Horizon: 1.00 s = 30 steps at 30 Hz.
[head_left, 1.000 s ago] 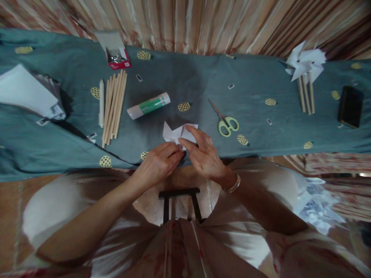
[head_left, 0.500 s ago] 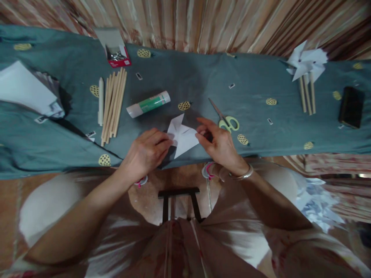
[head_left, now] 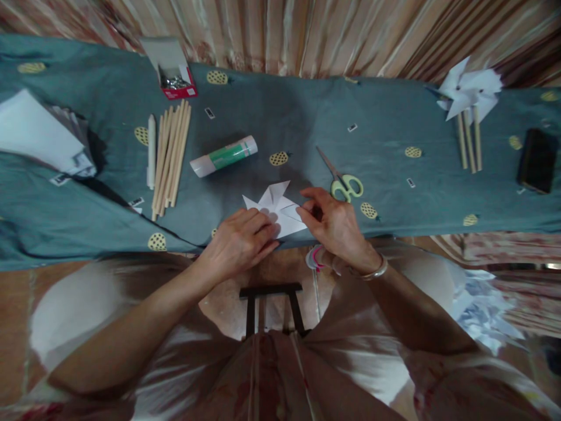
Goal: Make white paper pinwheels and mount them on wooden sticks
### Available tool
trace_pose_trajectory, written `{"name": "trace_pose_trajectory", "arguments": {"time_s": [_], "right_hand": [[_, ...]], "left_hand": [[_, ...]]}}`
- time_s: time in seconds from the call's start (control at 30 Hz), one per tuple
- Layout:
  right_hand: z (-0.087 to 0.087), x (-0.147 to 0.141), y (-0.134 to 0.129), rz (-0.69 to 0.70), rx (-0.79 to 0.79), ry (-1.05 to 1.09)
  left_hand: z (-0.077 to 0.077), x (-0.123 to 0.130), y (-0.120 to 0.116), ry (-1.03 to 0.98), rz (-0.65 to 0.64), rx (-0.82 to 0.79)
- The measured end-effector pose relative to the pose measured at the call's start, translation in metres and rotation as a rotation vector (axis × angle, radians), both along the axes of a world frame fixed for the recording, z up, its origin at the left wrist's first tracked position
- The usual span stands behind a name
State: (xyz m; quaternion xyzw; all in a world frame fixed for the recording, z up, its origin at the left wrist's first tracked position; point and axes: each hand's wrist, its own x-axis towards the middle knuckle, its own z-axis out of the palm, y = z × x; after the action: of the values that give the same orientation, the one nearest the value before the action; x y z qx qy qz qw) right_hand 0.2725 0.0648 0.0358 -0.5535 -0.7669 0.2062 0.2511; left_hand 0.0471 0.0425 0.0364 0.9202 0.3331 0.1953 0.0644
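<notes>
The folded paper (head_left: 283,209) has turned, partly hidden by the hands (head_left: 243,235).

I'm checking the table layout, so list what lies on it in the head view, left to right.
Paper stack, white pen, wooden sticks, glue stick, folded white paper, scissors, paper pinwheels, dark object, probably a phone.

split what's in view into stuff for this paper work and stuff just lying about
Likely part of it:
folded white paper at the left hand and right hand
green-handled scissors
glue stick
wooden dowels
white paper stack
open red box of metal bits
paper pinwheels

Seemingly just lying about:
white pen
dark rectangular object
crumpled white heap
</notes>
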Motion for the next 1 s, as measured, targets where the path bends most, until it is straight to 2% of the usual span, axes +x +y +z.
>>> {"name": "trace_pose_trajectory", "arguments": {"time_s": [0.13,0.27,0.4,0.63,0.8,1.0], "right_hand": [[0.002,0.004,-0.003,0.025,-0.012,-0.016],[0.007,0.009,-0.003,0.076,0.004,0.031],[0.013,0.013,-0.002,0.194,-0.021,0.098],[0.017,0.023,0.001,0.369,-0.158,0.125],[0.015,0.025,0.003,0.368,-0.202,0.231],[0.011,0.013,0.001,0.331,-0.220,0.261]], "left_hand": [[0.002,0.000,-0.001,-0.006,-0.014,-0.001],[0.003,0.000,-0.002,0.003,-0.026,0.074],[0.005,-0.002,-0.004,-0.006,-0.025,0.122],[0.005,-0.004,-0.007,-0.017,-0.005,0.124],[0.006,-0.004,-0.007,0.002,-0.036,0.120],[0.005,-0.003,-0.009,-0.008,-0.042,0.097]]}}
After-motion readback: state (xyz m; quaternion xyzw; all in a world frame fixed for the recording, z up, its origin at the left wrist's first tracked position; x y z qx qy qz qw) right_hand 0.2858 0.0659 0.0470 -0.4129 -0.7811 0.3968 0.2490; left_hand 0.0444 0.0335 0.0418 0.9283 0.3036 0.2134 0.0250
